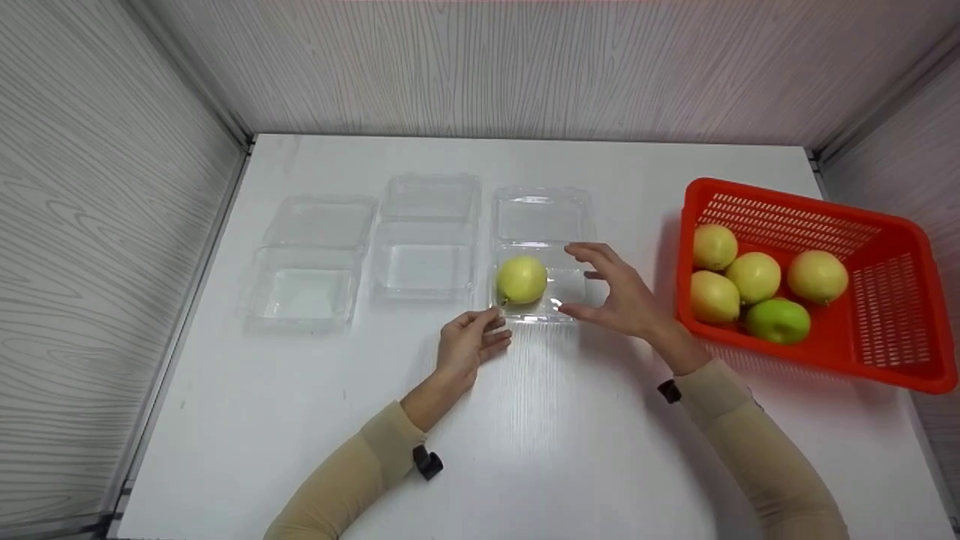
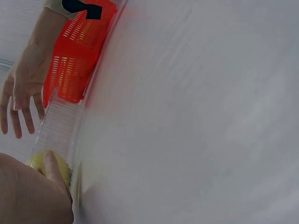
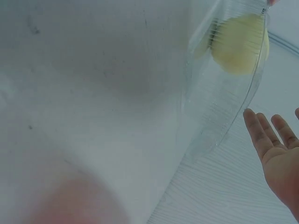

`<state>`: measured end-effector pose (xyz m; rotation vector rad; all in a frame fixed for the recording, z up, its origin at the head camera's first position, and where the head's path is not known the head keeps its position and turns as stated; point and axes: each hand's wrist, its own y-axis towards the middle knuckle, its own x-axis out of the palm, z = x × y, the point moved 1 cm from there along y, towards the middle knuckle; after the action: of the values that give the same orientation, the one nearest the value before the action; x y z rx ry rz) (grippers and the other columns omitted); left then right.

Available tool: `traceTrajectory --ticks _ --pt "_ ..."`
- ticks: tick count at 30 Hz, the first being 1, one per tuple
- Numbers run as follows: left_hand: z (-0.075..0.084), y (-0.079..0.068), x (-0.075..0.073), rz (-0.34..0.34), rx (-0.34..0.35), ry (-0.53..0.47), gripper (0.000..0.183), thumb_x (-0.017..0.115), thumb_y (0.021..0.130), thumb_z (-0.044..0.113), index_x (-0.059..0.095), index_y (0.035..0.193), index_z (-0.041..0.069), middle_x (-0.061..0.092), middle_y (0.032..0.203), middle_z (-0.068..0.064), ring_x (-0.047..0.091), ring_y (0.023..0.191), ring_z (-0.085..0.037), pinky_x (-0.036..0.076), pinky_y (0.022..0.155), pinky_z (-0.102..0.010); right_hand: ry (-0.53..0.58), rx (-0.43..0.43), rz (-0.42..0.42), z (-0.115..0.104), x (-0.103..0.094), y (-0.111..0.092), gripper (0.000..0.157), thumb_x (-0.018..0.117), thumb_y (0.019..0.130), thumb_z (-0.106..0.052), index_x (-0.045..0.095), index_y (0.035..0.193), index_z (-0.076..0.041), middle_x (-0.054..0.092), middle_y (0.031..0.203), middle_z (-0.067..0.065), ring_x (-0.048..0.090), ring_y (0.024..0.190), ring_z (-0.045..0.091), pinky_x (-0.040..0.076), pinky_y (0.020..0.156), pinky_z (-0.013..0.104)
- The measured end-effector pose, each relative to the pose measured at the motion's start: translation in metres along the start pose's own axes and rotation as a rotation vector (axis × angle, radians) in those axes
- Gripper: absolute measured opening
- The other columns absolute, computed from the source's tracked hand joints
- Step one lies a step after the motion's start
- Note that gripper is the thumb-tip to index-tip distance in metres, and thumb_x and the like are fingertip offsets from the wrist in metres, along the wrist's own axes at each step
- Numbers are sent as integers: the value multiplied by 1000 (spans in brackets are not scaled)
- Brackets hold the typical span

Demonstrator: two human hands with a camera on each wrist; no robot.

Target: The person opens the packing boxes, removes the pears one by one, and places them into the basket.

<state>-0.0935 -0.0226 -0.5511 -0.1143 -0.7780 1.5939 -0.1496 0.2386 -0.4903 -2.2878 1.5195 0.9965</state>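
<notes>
Yellow-green apple sits in the left half of the rightmost clear clamshell box, lid flopped open behind it. Left hand rests at the box's near left corner, fingers loosely curled, holding nothing. Right hand hovers over the box's right side, fingers spread, not gripping. Two more open boxes lie to the left; red basket with five apples to the right. Box looks thin, light, flexible and slick: likely to buckle if squeezed; best taken by rim or lid edge.
</notes>
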Motion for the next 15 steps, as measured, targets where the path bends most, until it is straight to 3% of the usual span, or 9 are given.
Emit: traceTrajectory --ticks 6,15 --pt "-1 0 1 3 0 -26 14 68 103 16 70 105 3 78 96 -8 79 82 -16 70 83 -32 -21 21 -44 6 11 11 82 91 83 -23 50 154 -18 51 157 8 55 142 35 60 108 55" --pt "-1 1 0 -5 0 -24 13 68 103 17 69 105 4 78 93 -5 79 82 -16 69 82 -30 67 43 -80 14 24 25 79 92 82 -19 53 151 -10 54 151 9 57 135 42 62 103 57"
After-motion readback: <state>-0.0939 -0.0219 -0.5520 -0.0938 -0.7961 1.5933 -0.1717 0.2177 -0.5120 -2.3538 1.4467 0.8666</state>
